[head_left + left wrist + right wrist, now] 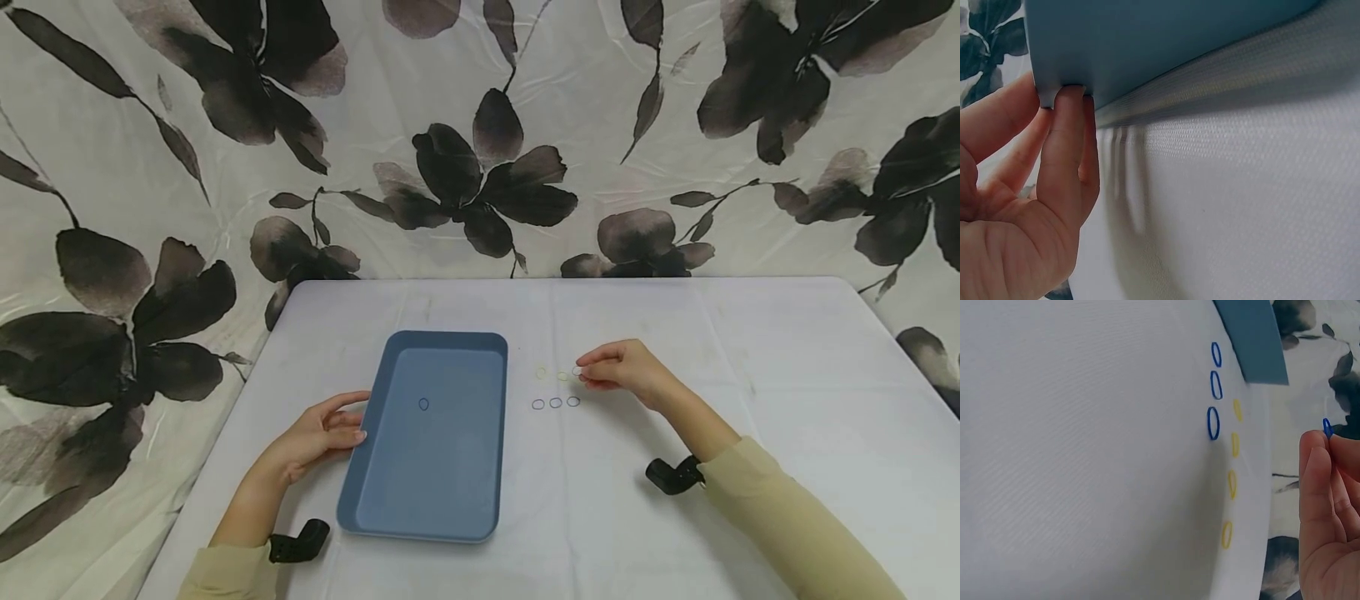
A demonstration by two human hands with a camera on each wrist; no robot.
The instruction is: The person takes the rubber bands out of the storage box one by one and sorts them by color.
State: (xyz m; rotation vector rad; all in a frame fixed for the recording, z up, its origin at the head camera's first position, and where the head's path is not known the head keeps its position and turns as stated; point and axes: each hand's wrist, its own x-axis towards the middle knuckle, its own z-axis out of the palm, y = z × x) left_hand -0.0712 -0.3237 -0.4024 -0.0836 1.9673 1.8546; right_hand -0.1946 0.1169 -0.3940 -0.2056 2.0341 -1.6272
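Observation:
A blue tray (427, 492) lies on the white-covered table, and my left hand (318, 429) grips its left rim between thumb and fingers. Inside the tray is one thin dark loop (420, 404), like a small rubber band. To the right of the tray my right hand (626, 371) pinches a small blue rubber band (1327, 428) between thumb and fingertips, held up above the cloth. Below it three blue rubber bands (1209, 423) form a row. Beside them runs a row of several yellow rubber bands (1229, 484), partly hidden by the right hand in the head view.
White cloth (600, 517) covers the table, whose far edge meets a hanging floral sheet (465, 50). Black wrist cameras (300, 542) sit on both forearms, close over the cloth.

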